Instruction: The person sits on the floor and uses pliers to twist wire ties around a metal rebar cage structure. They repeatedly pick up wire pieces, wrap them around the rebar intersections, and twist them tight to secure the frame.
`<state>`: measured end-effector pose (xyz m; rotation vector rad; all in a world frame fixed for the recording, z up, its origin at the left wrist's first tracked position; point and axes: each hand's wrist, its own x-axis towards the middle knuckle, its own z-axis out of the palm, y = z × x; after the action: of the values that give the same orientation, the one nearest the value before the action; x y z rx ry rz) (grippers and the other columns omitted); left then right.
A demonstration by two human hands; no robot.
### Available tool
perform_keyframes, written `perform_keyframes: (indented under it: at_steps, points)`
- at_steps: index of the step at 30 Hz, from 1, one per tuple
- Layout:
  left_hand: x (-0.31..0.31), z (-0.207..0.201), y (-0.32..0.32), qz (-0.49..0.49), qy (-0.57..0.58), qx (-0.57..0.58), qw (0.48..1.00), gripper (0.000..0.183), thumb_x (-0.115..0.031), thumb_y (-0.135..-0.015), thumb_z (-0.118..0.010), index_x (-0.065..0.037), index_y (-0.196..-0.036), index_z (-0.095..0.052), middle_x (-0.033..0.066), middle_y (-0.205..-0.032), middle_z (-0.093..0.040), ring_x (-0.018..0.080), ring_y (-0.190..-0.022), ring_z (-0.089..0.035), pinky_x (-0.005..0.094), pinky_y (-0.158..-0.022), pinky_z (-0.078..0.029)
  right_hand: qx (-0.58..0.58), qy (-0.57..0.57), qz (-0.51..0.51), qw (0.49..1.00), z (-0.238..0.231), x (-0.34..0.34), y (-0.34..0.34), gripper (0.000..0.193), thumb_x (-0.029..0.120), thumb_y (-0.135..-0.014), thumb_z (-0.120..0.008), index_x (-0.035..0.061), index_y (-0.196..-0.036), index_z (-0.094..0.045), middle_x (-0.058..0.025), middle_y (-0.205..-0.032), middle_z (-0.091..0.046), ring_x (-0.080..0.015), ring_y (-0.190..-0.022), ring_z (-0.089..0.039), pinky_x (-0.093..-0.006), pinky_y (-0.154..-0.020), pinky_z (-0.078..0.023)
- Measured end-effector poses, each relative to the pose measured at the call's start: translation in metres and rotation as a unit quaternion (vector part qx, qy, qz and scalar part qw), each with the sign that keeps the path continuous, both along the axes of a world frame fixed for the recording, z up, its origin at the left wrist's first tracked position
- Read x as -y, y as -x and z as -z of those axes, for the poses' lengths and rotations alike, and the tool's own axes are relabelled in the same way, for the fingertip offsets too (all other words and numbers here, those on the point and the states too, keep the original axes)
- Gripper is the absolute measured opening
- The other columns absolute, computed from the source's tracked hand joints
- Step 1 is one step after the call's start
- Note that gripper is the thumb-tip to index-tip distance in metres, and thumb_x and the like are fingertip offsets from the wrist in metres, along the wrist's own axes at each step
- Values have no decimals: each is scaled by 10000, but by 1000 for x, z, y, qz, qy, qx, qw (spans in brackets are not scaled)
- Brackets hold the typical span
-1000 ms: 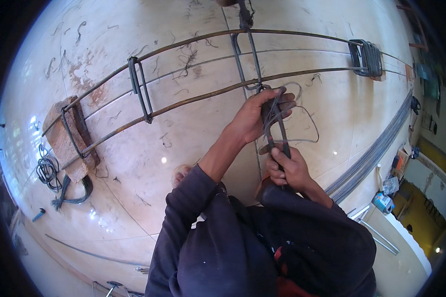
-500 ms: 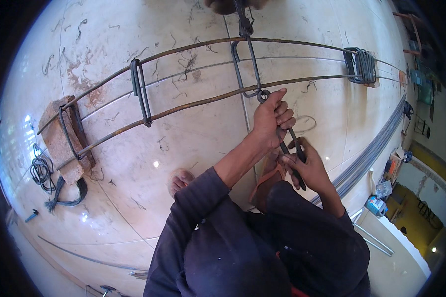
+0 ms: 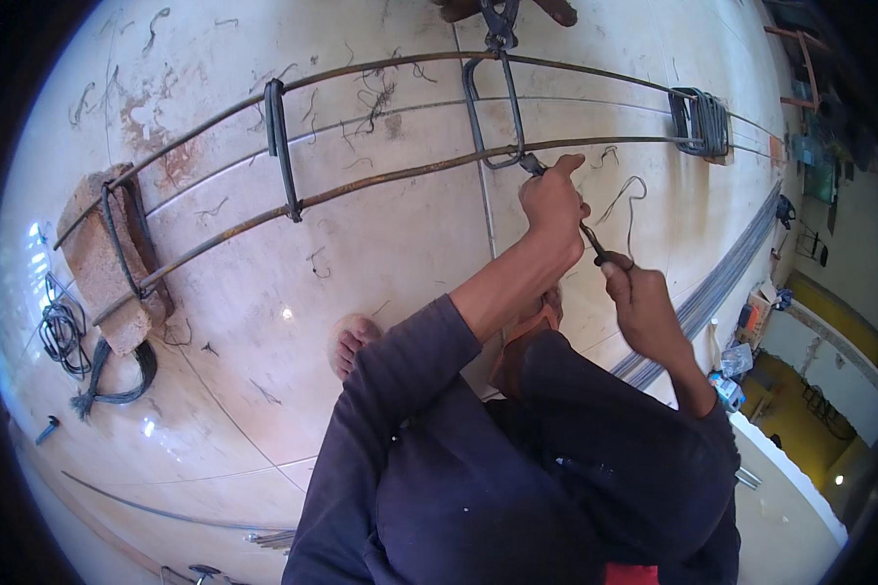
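My left hand is closed around the upper part of dark steel pincers, just below the near rebar. Their jaws meet the lower corner of a rectangular steel stirrup. My right hand grips the handle end, lower and to the right. A thin wire loops up beside the right hand; whether the hand holds it too, I cannot tell. The stirrup spans two long rusty rebars. At the top edge, another person's hand is beside a second pair of pincers at the stirrup's far corner.
A brick-like block supports the rebars at left, near coiled wire and a wire bundle. Bunched stirrups hang at right. Long steel rods lie beyond my right arm. Wire scraps litter the tiled floor.
My right hand has moved away from my left, down the pincers' handles. The wire loop now stands up beside it. More of the other person's pincers and hand shows at the top.
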<state>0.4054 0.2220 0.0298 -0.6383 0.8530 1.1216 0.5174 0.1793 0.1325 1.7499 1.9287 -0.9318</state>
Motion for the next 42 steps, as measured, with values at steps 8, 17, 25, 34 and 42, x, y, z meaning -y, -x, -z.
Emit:
perform_keyframes:
  at_steps: [8,17,25,34,42]
  points:
    - [20,15,7,58,-76,4,995,212,-185,-818,-692,-65,-831,-518,-3,-634,-402,157,-527,-439,299,-546,-444,-330,432,551,633,20,-4,-38,545,526,-988,-359,12,-1064,-524,51,-605,-340,-15,-428,-246,-168,-335,-181]
    - [13,12,4,-46,-105,155,981,227,-154,-855,-632,-132,-762,-427,-62,-550,-215,77,-436,-196,263,-418,-201,-79,203,342,914,3,5,-7,516,501,-977,-416,2,-966,-549,-36,-565,-464,-101,-401,-399,-266,-374,-339]
    - [3,-5,1,-53,-19,87,995,139,-104,-833,-629,-76,-862,-495,-52,-561,-234,81,-434,-206,261,-408,-202,62,-180,-100,977,-4,25,-3,355,269,-903,-616,-30,-1083,-553,-228,-801,-623,-374,-633,-626,-431,-586,-480]
    - [15,10,9,-5,-75,44,996,186,-150,-827,-668,-99,-828,-490,14,-712,-437,164,-604,-475,312,-551,-434,-188,366,417,810,-14,-30,-32,530,505,-983,-390,5,-934,-558,6,-534,-405,-71,-383,-340,-241,-349,-271]
    - [5,2,2,-51,-59,143,987,309,-186,-862,-605,-166,-700,-342,-42,-545,-218,105,-435,-250,286,-448,-263,-138,206,388,888,-8,-4,-15,508,503,-985,-394,18,-949,-539,-5,-558,-456,-68,-337,-381,-213,-303,-289]
